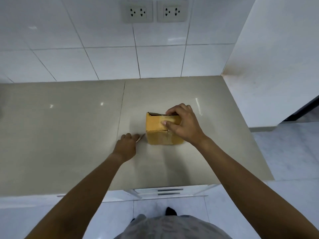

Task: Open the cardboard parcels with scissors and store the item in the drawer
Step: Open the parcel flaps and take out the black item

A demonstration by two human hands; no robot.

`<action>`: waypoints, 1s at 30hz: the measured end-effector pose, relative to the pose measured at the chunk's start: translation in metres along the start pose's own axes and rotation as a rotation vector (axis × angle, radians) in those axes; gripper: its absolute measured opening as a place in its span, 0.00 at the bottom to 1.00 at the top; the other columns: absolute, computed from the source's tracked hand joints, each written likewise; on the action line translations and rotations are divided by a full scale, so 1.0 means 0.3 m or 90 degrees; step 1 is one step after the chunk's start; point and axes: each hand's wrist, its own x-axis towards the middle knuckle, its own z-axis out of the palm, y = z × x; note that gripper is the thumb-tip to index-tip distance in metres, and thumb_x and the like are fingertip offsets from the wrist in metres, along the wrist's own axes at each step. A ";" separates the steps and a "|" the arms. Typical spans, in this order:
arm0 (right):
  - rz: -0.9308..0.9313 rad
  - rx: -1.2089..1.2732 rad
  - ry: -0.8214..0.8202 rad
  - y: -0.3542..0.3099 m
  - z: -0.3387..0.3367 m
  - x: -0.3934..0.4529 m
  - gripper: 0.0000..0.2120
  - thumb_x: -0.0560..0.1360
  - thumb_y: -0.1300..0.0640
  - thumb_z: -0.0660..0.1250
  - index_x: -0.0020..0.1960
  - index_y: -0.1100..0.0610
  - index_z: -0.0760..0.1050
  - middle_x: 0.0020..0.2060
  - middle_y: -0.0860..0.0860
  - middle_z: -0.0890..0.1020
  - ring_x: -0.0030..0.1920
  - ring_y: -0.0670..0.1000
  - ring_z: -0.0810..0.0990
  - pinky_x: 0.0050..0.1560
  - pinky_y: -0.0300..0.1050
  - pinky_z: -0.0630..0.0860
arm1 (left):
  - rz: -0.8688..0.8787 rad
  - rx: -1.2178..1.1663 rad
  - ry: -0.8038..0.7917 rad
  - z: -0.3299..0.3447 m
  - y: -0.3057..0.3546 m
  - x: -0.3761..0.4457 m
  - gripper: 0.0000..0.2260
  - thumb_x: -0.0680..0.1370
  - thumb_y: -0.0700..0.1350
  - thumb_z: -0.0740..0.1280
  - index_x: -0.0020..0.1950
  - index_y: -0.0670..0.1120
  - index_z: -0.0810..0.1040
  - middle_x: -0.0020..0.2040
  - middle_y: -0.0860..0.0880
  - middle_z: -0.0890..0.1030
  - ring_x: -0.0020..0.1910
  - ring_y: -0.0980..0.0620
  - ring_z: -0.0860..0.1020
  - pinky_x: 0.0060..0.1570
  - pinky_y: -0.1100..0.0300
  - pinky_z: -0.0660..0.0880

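The right hand (183, 125) grips the box (163, 129) from above, centre-right of the frame. The left hand (126, 145) (closed on thin scissors (141, 137), mostly hidden) rests just left of the box on the desk (69, 135).

The right hand (183, 125) covers the right half of the cardboard parcel (158, 128), so its top flaps and seam show only in part, and what lies inside cannot be told. The left hand (126, 144) hides nearly all of a thin pale object (141, 136); only a blurred tip shows, too little to name. The surface (69, 135) is cut off at the left edge, and the drawer (170, 191) below shows only its front.
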 end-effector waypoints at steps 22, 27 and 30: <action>-0.234 -0.305 0.170 0.036 0.017 -0.061 0.08 0.78 0.51 0.64 0.47 0.52 0.81 0.43 0.46 0.82 0.46 0.52 0.79 0.61 0.59 0.69 | 0.419 -0.079 0.157 -0.398 0.196 0.007 0.26 0.74 0.59 0.68 0.67 0.48 0.74 0.61 0.50 0.79 0.59 0.48 0.76 0.57 0.51 0.75; -0.257 -0.357 0.176 0.018 0.014 -0.047 0.10 0.80 0.55 0.61 0.46 0.53 0.80 0.43 0.47 0.83 0.44 0.53 0.80 0.54 0.53 0.72 | 0.307 -0.074 0.052 -0.331 0.216 0.003 0.49 0.65 0.61 0.75 0.77 0.45 0.55 0.70 0.47 0.69 0.67 0.46 0.67 0.65 0.51 0.67; -0.233 -0.325 0.175 -0.004 -0.005 -0.040 0.10 0.79 0.56 0.61 0.45 0.56 0.80 0.42 0.49 0.83 0.43 0.55 0.80 0.44 0.52 0.73 | 0.347 -0.077 0.185 -0.331 0.226 0.009 0.38 0.67 0.48 0.76 0.72 0.39 0.63 0.61 0.43 0.76 0.59 0.43 0.73 0.55 0.52 0.74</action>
